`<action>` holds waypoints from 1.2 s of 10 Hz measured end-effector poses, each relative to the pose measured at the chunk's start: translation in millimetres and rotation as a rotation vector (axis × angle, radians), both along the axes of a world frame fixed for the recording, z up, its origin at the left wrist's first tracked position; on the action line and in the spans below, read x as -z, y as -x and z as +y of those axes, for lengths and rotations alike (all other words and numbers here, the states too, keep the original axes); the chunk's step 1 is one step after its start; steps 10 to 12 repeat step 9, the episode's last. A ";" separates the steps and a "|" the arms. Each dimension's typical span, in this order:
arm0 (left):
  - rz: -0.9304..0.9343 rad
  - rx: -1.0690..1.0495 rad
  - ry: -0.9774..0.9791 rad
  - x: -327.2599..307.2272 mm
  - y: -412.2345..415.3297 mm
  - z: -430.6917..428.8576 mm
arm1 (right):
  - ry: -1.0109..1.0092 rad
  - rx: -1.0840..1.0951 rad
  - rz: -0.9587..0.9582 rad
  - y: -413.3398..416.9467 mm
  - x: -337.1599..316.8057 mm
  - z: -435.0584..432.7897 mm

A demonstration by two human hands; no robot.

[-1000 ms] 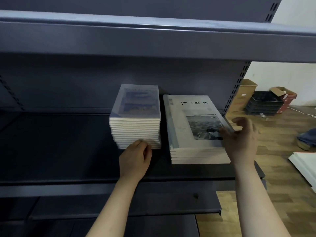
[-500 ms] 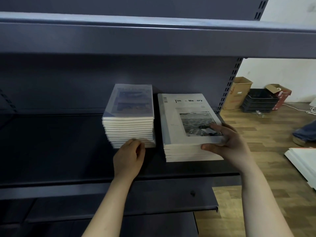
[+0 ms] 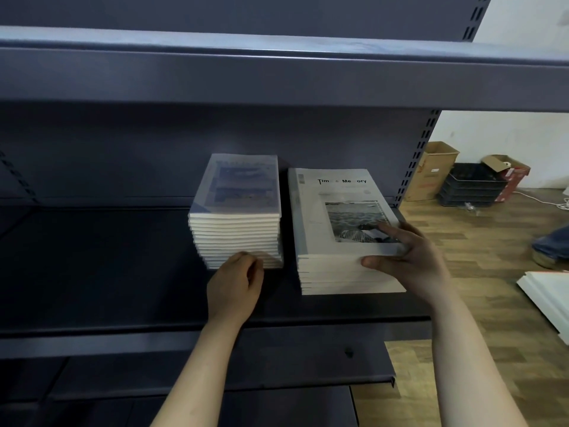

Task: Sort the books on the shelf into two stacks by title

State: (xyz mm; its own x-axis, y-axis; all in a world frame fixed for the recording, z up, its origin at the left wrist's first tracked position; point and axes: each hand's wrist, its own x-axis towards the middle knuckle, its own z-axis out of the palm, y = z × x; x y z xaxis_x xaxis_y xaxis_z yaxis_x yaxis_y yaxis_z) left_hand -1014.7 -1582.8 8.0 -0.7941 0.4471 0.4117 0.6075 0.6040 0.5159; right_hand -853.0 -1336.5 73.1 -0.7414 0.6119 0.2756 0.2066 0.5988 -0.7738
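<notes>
Books lie in two stacks on a dark metal shelf (image 3: pixel 92 272) at the centre of the frame, viewed from above and in front.

Nearest, two bare forearms rise from the lower edge of the frame. The left hand (image 3: pixel 235 282) rests against the lower front of the left stack (image 3: pixel 237 232). Its fingers are curled close together with their tips hidden against the lowest books, so it cannot be told whether they grip one. The right hand (image 3: pixel 412 260) is at the near right corner of the right stack (image 3: pixel 338 275). It pinches the top book (image 3: pixel 320 211), thumb against the front edge and fingers spread flat on the cover.

The left stack is the taller and narrower, and its top cover shows a blurred blue picture. The right stack is wider and lower. Its top cover is white, with a partly legible title and a grey photograph. The stacks stand just beside each other with a narrow gap between them.

Behind them is the shelf's back panel, and an upper shelf (image 3: pixel 277 72) crosses the top of the frame.

Farthest, at the right of the frame, a wooden floor (image 3: pixel 477 288) carries a cardboard box (image 3: pixel 431 171) and black crates (image 3: pixel 471 186).
</notes>
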 end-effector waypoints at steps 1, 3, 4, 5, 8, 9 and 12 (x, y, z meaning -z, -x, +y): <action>0.000 0.013 0.030 -3.0 -0.4 -1.6 | 0.023 0.015 -0.031 -2.0 0.3 -1.4; -0.032 0.030 0.130 -22.7 -3.5 -10.9 | -0.200 0.048 -0.074 -11.1 -3.9 -9.0; -0.019 0.029 0.161 -30.1 -6.7 -20.1 | -0.327 0.003 -0.007 -13.7 -1.3 -19.5; 0.015 0.021 0.165 -36.1 -14.3 -31.4 | -0.372 0.042 0.032 -16.7 -5.1 -39.6; 0.114 0.083 0.177 -58.4 -39.7 -83.4 | -0.329 -0.051 0.022 -24.5 -14.2 -126.1; 0.135 0.071 0.165 -64.8 -50.9 -104.1 | -0.322 -0.063 0.004 -31.8 -9.6 -152.1; 0.135 0.071 0.165 -64.8 -50.9 -104.1 | -0.322 -0.063 0.004 -31.8 -9.6 -152.1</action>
